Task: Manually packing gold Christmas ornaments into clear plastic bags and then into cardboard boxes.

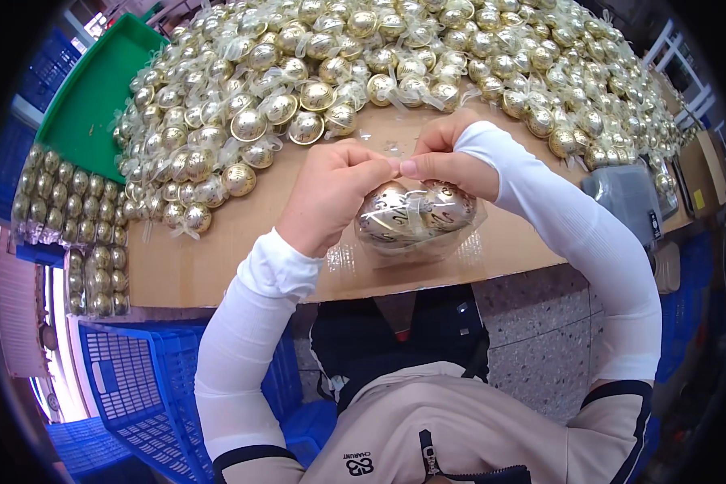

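A clear plastic pack [415, 254] stands near the front edge of the cardboard-covered table, with large gold balls [387, 214] with dark markings inside it. Over its far side my left hand [331, 189] is closed in a pinch, thumb and forefinger pressed together. My right hand [456, 157] pinches at the same spot, its thumb tip meeting the left fingertips. Whatever is between the fingers is too small to make out. Both wrists are in white sleeves.
A big heap of gold balls [315, 95] with pale ribbons covers the far table. Stacked clear packs of balls [68, 198] stand at left by a green tray [97, 81]. A translucent box [625, 202] lies at right. Blue crates [129, 379] sit below left.
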`<act>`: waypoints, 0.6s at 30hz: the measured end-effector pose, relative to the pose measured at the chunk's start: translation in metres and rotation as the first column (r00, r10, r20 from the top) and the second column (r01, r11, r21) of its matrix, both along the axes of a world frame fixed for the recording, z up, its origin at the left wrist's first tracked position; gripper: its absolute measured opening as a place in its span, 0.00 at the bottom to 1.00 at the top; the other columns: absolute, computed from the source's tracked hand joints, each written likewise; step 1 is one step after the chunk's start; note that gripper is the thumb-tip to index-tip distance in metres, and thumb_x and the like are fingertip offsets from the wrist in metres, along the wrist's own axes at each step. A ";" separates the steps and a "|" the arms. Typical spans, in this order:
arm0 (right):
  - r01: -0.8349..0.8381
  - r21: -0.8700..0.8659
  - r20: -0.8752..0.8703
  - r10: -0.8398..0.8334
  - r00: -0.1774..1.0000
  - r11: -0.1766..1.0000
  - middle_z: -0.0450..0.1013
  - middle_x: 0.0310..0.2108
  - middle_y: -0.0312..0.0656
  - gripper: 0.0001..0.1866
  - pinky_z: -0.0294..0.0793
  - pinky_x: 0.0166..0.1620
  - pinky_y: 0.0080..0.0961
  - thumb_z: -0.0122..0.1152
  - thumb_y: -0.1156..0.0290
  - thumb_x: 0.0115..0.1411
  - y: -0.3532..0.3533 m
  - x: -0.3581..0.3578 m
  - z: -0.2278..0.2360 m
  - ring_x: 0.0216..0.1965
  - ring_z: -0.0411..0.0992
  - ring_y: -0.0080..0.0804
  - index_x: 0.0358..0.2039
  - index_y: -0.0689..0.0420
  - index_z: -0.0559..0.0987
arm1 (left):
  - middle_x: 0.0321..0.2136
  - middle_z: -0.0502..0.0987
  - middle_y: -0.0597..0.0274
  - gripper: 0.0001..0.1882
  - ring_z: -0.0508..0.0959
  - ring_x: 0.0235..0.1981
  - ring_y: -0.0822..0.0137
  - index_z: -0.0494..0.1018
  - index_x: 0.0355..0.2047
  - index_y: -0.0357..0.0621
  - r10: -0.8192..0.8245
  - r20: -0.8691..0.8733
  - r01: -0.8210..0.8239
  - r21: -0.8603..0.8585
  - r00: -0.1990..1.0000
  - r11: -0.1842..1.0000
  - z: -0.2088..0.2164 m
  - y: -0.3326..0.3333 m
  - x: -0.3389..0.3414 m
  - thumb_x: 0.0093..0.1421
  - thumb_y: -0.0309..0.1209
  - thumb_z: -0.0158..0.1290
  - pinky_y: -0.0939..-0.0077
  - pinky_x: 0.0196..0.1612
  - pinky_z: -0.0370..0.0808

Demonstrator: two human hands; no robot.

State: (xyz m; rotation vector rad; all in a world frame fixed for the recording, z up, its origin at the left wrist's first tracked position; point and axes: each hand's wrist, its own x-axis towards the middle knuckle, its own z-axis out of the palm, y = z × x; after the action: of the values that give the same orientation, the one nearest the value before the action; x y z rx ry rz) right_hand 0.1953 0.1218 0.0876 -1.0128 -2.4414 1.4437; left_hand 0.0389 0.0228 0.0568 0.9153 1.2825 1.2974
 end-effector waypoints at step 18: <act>-0.123 -0.050 -0.163 0.114 0.980 0.991 0.71 0.20 0.34 0.10 0.64 0.28 0.15 0.58 0.68 0.52 0.020 0.019 -0.018 0.23 0.66 0.18 0.25 0.62 0.78 | 0.09 0.72 0.63 0.15 0.69 0.12 0.78 0.75 0.13 0.35 0.115 -0.541 0.006 0.217 0.833 0.976 -0.006 0.000 -0.009 0.46 0.36 0.60 0.83 0.17 0.66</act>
State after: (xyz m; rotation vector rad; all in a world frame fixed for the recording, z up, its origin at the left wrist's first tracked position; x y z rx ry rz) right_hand 0.2138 0.1417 0.0700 -0.7407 -2.3926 1.5771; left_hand 0.0296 0.0225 0.0511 1.4931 1.6395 1.2745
